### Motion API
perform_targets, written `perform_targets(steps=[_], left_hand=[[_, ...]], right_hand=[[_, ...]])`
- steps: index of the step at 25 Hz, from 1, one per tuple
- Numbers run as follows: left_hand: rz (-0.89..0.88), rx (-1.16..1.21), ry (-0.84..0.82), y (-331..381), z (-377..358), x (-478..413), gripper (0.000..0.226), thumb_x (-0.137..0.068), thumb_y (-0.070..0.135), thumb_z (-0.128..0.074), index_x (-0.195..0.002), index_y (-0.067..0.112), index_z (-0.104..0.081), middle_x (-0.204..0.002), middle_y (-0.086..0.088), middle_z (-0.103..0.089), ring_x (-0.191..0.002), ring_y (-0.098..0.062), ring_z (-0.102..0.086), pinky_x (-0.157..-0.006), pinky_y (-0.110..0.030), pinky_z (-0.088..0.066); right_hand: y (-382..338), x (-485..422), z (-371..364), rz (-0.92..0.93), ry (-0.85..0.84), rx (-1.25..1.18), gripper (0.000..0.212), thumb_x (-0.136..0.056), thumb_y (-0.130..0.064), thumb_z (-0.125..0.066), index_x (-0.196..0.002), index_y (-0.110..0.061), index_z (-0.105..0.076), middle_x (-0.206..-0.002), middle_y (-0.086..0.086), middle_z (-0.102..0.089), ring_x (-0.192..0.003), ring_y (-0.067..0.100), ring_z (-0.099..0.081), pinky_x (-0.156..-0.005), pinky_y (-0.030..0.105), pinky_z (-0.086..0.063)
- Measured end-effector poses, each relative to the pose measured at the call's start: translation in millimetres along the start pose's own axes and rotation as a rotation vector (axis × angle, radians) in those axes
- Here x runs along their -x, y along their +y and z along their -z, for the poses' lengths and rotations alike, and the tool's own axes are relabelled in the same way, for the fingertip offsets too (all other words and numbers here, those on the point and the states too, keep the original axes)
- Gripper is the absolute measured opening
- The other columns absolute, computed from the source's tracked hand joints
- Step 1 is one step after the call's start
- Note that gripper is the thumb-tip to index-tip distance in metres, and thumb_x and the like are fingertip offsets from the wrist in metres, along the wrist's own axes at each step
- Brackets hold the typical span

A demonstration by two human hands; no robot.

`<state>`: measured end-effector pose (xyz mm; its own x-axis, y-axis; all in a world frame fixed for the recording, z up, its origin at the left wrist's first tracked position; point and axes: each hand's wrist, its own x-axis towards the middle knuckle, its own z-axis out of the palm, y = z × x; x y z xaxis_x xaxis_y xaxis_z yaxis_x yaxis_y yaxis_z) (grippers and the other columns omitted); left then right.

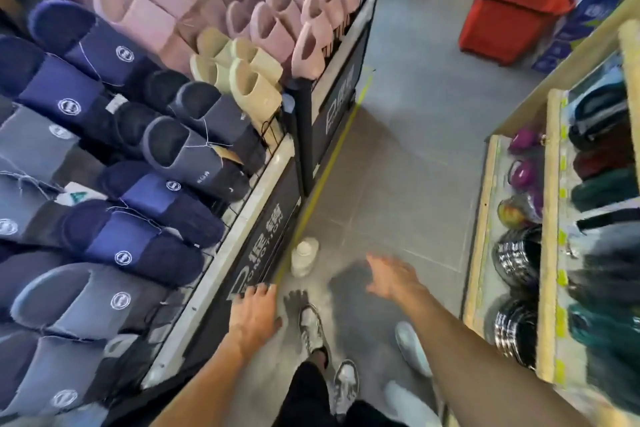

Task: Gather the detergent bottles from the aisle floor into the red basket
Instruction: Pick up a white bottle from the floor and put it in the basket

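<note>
head view, looking down a shop aisle. frame blurred toward the edges.

white bottle (304,257): upright on the grey tiled floor (398,166), just beside the base of the slipper rack (138,114), standing on or right at the yellow line (329,156) that runs along the rack. neither hand touches it.

left hand (254,314): palm down, fingers straight and spread, holding nothing. it hovers near the rack's lower edge, short of the bottle.

right hand (393,277): blurred, fingers extended and apart, nothing in it. it sits to the right of the bottle, above bare floor.

red basket (498,31): on the floor at the far end of the aisle, upper right, well apart from the bottle and both hands. black handle at its rim. inside not readable from here.

two white shapes (412,347) lie on the floor under the right forearm, close to the shelf (550,218); too blurred to say whether they are bottles.

sneakers (311,326) of the person show between the arms, pointing up the aisle.

shelf on the right carries dark and purple packaged goods, detail not legible. rack on the left holds blue, grey, pink and cream slippers.
</note>
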<state>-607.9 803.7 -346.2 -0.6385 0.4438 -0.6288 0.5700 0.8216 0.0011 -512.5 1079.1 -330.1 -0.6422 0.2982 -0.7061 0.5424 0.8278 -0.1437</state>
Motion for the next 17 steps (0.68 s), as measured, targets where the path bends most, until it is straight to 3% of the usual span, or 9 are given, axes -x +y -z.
perform_targets(steps=[4, 8, 12, 15, 17], left_hand=[[0.023, 0.091, -0.069, 9.8, -19.4, -91.1, 0.059, -0.092, 0.055, -0.059, -0.139, 0.025, -0.041, -0.139, 0.0, -0.05, -0.131, -0.026, -0.047, -0.105, -0.047, -0.043], [0.055, 0.235, -0.09, 11.1, -87.8, -179.6, 0.068, -0.094, 0.058, -0.055, -0.151, 0.031, -0.029, -0.15, 0.002, -0.041, -0.138, -0.026, -0.042, -0.11, -0.044, -0.038], [0.164, 0.618, -0.039, 13.2, -191.1, -266.2, 0.098, -0.071, 0.078, -0.05, -0.152, 0.025, -0.035, -0.143, -0.003, -0.054, -0.126, -0.027, -0.055, -0.102, -0.041, -0.048], [0.269, 0.859, 0.03, 13.2, -303.8, -373.3, 0.117, -0.056, 0.085, -0.064, -0.153, 0.028, -0.032, -0.143, -0.006, -0.053, -0.13, -0.027, -0.053, -0.105, -0.046, -0.047], [0.311, 0.995, 0.123, 17.9, -341.3, -428.5, 0.123, -0.051, 0.079, -0.078, -0.153, 0.031, -0.03, -0.149, -0.003, -0.048, -0.136, -0.021, -0.048, -0.112, -0.046, -0.042]], right_hand=[[13.4, -91.6, -2.3, 0.012, -0.056, 0.029, 0.067, -0.091, -0.04, -0.072, -0.148, -0.024, -0.041, -0.151, 0.007, -0.049, -0.142, 0.029, -0.044, -0.111, 0.041, -0.043], [22.5, -200.2, -44.2, 0.075, -0.17, 0.073, 0.077, -0.092, -0.045, -0.071, -0.155, -0.026, -0.032, -0.159, 0.004, -0.039, -0.147, 0.029, -0.038, -0.116, 0.044, -0.038], [47.2, -322.2, -104.9, 0.136, -0.185, 0.063, 0.08, -0.09, -0.051, -0.071, -0.156, -0.031, -0.031, -0.158, 0.003, -0.039, -0.141, 0.03, -0.041, -0.111, 0.04, -0.04], [56.6, -461.5, -174.9, 0.245, -0.198, -0.023, 0.087, -0.087, -0.044, -0.077, -0.158, -0.034, -0.027, -0.161, 0.003, -0.035, -0.144, 0.03, -0.037, -0.113, 0.041, -0.04], [48.6, -527.6, -204.1, 0.36, -0.21, -0.016, 0.101, -0.081, -0.039, -0.084, -0.159, -0.038, -0.021, -0.16, 0.002, -0.036, -0.141, 0.028, -0.04, -0.111, 0.043, -0.042]])
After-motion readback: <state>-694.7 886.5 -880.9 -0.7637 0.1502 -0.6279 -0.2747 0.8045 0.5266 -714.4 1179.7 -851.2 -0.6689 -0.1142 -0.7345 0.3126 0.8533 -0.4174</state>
